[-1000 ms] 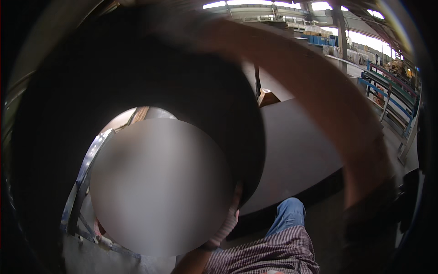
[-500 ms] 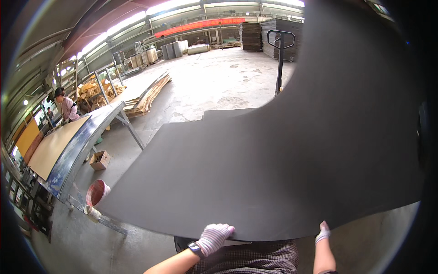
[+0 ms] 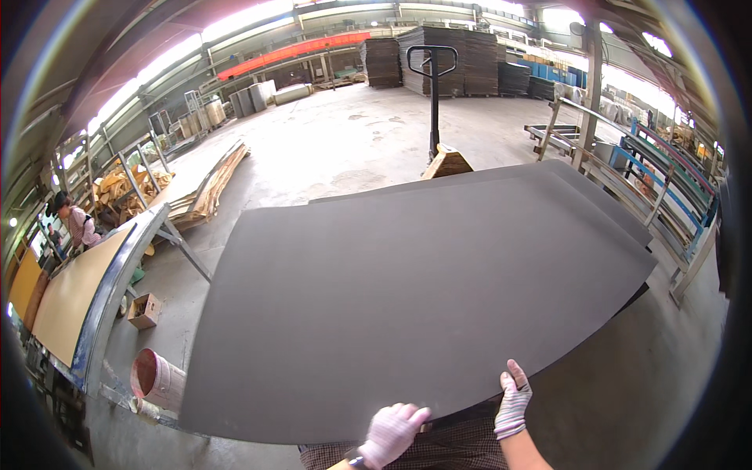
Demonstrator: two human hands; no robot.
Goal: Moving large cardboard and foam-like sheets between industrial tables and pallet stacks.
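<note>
A large dark grey sheet (image 3: 407, 298) lies spread in front of me on similar sheets, whose corners (image 3: 603, 200) stick out at its far right. At the near edge, my left hand (image 3: 394, 433), in a striped glove with bare fingertips and a dark watch at the wrist, is closed on the sheet's rim; its lower fingers are partly hidden. Farther right, my right hand (image 3: 513, 401), gloved the same way, is at the slanting near edge. Its thumb and forefinger point up, apart from each other; whether it touches the sheet I cannot tell.
Beyond the sheets stands a pallet jack (image 3: 433, 102). At left are a workbench (image 3: 117, 290) with a tan board, a pinkish bucket (image 3: 160, 380), a small box (image 3: 144, 311) and a person (image 3: 78, 223). A metal rack (image 3: 658, 180) stands at right; dark stacks (image 3: 450, 63) rise behind.
The raised far right part of the sheet has come down flat. My left hand has moved slightly right and down; my right hand has shifted left, its fingers loosened. The view has turned right.
</note>
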